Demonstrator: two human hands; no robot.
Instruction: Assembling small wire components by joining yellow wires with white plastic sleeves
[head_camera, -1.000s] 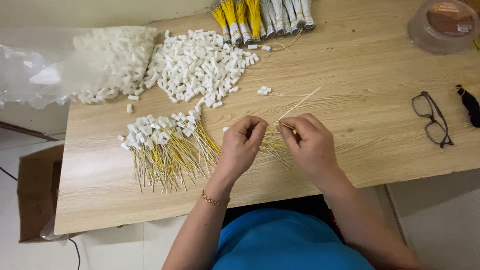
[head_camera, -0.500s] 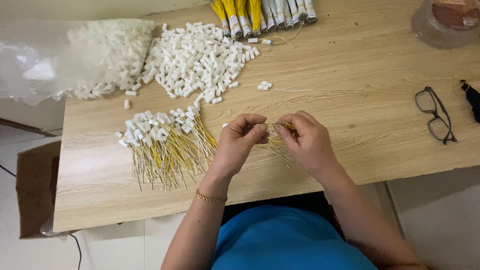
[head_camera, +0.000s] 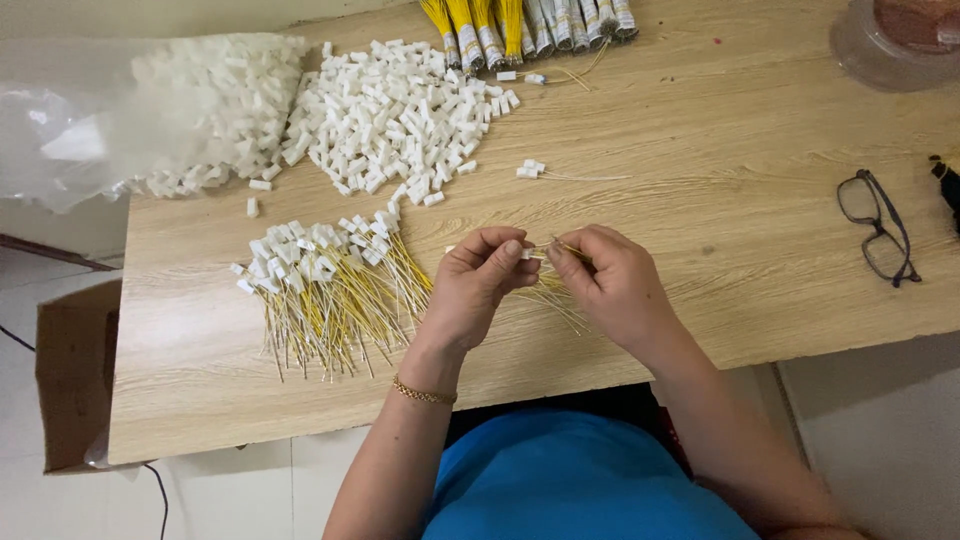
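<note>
A thin yellow wire (head_camera: 545, 249) sits pinched between both hands above the wooden table (head_camera: 700, 200), its long axis running roughly left to right from one set of fingertips to the other. A small white plastic connector (head_camera: 524, 254) appears at the left hand's fingertips, right at the wire's near end; it is too small to tell whether the wire is already seated in it.

Left hand (head_camera: 478, 285): fingers curled closed, thumb and forefinger nipped on the connector. Right hand (head_camera: 612, 285): likewise closed, fingertips gripping the wire, with a loose sheaf of yellow wires (head_camera: 555, 295) under it and trailing toward the table's near edge. The two hands are almost touching, so neither is nearer the work than the other.

Left of the hands lies a fanned bundle of finished wires (head_camera: 320, 290), white caps pointing away from the person. Beyond the hands, a heap of white connectors (head_camera: 400, 110); further left of that, a clear plastic bag (head_camera: 150, 120) holding more. At the far edge, taped bundles of yellow wire (head_camera: 520, 25). One stray capped wire (head_camera: 560, 175) lies beyond the hands. Well to the right, black eyeglasses (head_camera: 880, 230).
</note>
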